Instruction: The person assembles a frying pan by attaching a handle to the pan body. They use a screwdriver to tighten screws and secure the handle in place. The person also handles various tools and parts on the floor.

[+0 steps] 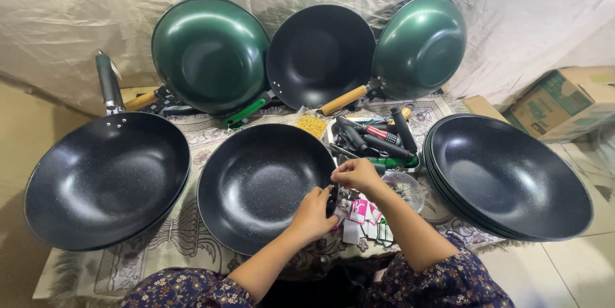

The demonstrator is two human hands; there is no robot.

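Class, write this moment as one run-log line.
left hand: on middle wok rim | right hand: fingers at same rim | beside: handles tray, wok stack

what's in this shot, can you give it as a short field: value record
setting: patterned mat on the floor, pale sheet backdrop
left hand: left hand at the right rim of the middle black wok
right hand: right hand pinching at the same rim
left of it: black wok with handle
right of it: stack of black woks
behind: two green woks, one black, propped up
nearby: tray of handles, paper tags, cardboard box
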